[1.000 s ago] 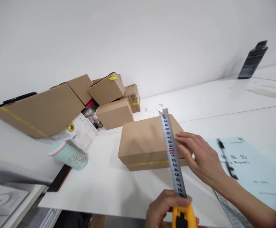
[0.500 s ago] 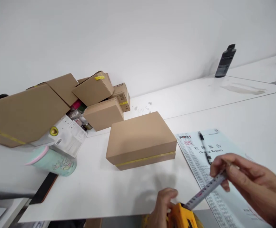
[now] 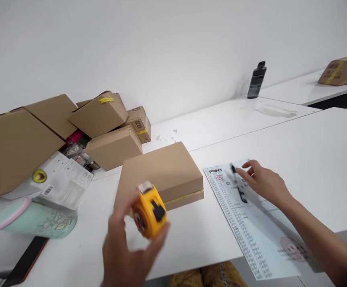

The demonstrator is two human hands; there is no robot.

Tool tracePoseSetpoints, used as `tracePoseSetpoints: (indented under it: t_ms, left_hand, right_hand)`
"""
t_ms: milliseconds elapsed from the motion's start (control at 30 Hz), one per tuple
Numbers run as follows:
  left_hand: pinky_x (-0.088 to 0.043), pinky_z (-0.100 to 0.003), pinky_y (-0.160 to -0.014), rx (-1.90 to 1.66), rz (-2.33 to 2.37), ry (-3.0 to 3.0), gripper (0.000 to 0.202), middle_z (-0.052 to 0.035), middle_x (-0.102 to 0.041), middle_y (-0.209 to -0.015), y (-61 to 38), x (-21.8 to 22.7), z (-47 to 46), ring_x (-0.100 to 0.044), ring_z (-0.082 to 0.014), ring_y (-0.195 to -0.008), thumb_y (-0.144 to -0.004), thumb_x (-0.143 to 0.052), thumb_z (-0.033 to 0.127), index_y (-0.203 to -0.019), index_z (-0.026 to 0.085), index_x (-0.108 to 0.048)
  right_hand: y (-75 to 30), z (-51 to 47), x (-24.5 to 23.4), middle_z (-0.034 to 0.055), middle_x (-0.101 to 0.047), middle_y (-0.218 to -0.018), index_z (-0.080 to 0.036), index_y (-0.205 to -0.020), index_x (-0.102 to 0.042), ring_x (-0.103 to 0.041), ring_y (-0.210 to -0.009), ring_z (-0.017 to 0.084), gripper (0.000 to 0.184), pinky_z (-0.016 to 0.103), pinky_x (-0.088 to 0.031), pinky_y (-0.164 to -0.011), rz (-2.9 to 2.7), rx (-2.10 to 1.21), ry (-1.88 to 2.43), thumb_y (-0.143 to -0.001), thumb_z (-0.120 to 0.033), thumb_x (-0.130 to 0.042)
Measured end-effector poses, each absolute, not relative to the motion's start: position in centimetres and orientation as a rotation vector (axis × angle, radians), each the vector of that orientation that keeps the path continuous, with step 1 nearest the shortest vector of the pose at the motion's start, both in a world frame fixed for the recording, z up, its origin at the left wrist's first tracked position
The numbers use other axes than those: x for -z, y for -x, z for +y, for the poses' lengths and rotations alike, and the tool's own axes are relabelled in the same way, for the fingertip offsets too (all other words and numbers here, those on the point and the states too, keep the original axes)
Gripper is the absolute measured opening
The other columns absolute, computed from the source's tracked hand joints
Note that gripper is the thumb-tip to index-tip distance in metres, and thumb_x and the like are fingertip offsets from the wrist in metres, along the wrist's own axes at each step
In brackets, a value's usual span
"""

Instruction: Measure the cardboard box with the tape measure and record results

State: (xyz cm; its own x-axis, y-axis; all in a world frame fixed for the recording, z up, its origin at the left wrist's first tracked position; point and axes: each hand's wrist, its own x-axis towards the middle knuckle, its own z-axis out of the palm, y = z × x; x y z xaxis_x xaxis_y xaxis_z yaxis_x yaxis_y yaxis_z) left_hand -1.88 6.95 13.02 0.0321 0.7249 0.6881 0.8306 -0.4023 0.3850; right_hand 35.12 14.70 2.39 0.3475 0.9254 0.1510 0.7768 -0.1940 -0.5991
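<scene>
My left hand [image 3: 125,251] is raised over the table's near edge, with its fingers closed round a yellow tape measure [image 3: 149,210] whose blade is wound in. Behind it lies a flat cardboard box [image 3: 158,173] with a yellow tape line along its front. My right hand [image 3: 261,181] reaches over a pale blue printed sheet [image 3: 251,223] with its fingertips at a black pen [image 3: 237,184] that lies on the sheet; the fingers are curled and touch the pen, and I cannot tell whether they grip it.
A pile of cardboard boxes [image 3: 101,115] leans at the back left, with a white carton [image 3: 60,181] and a mint-green cup [image 3: 32,219] lying on its side. A dark bottle [image 3: 256,79] stands by the wall. Another box [image 3: 342,69] sits on the far right table.
The tape's blade has wound back into the case. My left hand has lifted the case up and to the left. My right hand has let go of the blade and moved to the pen.
</scene>
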Motion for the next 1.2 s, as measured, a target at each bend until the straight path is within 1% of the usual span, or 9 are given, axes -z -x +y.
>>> tracePoseSetpoints:
  t_ms: [233,300,400,533,600,733,833,933,1200]
  left_hand:
    - [-0.058,-0.051,-0.090,0.916,-1.641,2.172,0.049,-0.0121,-0.067,-0.125,3.0,-14.1,16.6,-0.068,-0.0339,-0.110,-0.086,-0.065,0.029,-0.132,0.019,-0.053]
    - [-0.055,-0.061,-0.094,0.838,-1.596,2.185,0.043,-0.0138,-0.066,-0.129,3.2,-13.6,17.5,-0.065,-0.0391,-0.115,-0.089,-0.063,0.027,-0.130,0.019,-0.055]
    - [-0.044,-0.071,-0.106,0.907,-1.459,2.179,0.041,-0.0205,-0.056,-0.143,1.3,-12.7,16.1,-0.051,-0.0446,-0.134,-0.093,-0.058,0.019,-0.134,0.017,-0.053]
    - [-0.052,-0.048,-0.108,1.063,-0.830,2.753,0.043,-0.0176,-0.068,-0.130,-5.7,-9.6,11.8,-0.062,-0.0293,-0.126,-0.092,-0.055,0.010,-0.135,0.012,-0.051]
    - [-0.051,-0.039,-0.110,0.953,-0.670,2.934,0.035,-0.0149,-0.071,-0.127,-9.5,-7.0,10.7,-0.064,-0.0268,-0.124,-0.095,-0.055,0.025,-0.127,0.010,-0.057]
    - [-0.033,-0.051,-0.123,0.276,-0.809,3.179,0.072,-0.0262,-0.044,-0.157,-14.2,-3.0,11.8,-0.031,-0.0385,-0.151,-0.099,-0.053,0.052,-0.145,-0.003,-0.043]
    - [-0.023,-0.057,-0.125,-0.018,-0.917,3.241,0.089,-0.0284,-0.030,-0.163,-15.1,-2.0,13.3,-0.015,-0.0400,-0.154,-0.099,-0.042,0.067,-0.152,-0.004,-0.033]
    - [-0.019,-0.059,-0.126,0.023,-0.910,3.246,0.093,-0.0277,-0.028,-0.164,-15.0,-1.7,13.9,-0.015,-0.0403,-0.155,-0.097,-0.035,0.073,-0.154,-0.001,-0.030]
    - [-0.026,-0.056,-0.125,0.185,-0.936,3.258,0.094,-0.0316,-0.033,-0.160,-15.2,0.5,14.0,-0.023,-0.0421,-0.153,-0.093,-0.050,0.072,-0.151,-0.001,-0.036]
  right_hand:
    - [-35.4,17.9,-0.4,0.0043,-0.067,-0.064,-0.019,-0.113,-0.068,-0.061,-0.058,0.025,0.035,0.035,-0.041,-0.053,-1.773,-0.442,1.922,-0.087,-0.037,-0.051]
    - [-35.9,17.5,-0.9,0.0019,-0.064,-0.060,-0.019,-0.110,-0.072,-0.060,-0.057,0.023,0.034,0.038,-0.047,-0.058,-1.618,-0.709,1.762,-0.089,-0.036,-0.051]
    - [-37.3,16.6,-2.1,0.0073,-0.075,-0.083,-0.021,-0.112,-0.073,-0.071,-0.080,0.025,0.036,0.043,-0.056,-0.079,-1.268,-1.086,1.380,-0.090,-0.045,-0.057]
    - [-37.6,15.7,-3.2,0.0123,-0.077,-0.108,-0.022,-0.108,-0.072,-0.070,-0.106,0.031,0.043,0.047,-0.054,-0.093,-1.067,-1.113,1.186,-0.076,-0.049,-0.079]
    - [-36.7,15.6,-3.1,0.0085,-0.077,-0.093,-0.023,-0.102,-0.069,-0.071,-0.092,0.027,0.041,0.043,-0.055,-0.084,-1.050,-1.048,1.232,-0.075,-0.051,-0.083]
    - [-34.3,15.8,-2.0,-0.0041,-0.053,-0.052,-0.023,-0.078,-0.058,-0.052,-0.055,0.015,0.045,0.033,-0.046,-0.063,-1.079,-0.946,1.356,-0.092,-0.066,-0.056]
    - [-33.2,16.0,-1.0,0.0000,-0.063,-0.062,-0.022,-0.094,-0.066,-0.059,-0.064,0.018,0.053,0.035,-0.049,-0.069,-1.094,-1.044,1.388,-0.096,-0.070,-0.043]
    - [-32.8,16.2,-0.2,0.0060,-0.072,-0.087,-0.022,-0.099,-0.068,-0.066,-0.083,0.022,0.047,0.035,-0.052,-0.072,-1.091,-1.092,1.379,-0.090,-0.068,-0.059]
    - [-32.6,16.5,1.8,-0.0026,-0.059,-0.071,-0.022,-0.082,-0.057,-0.052,-0.061,0.013,0.037,0.029,-0.043,-0.057,-1.123,-1.014,1.405,-0.080,-0.053,-0.077]
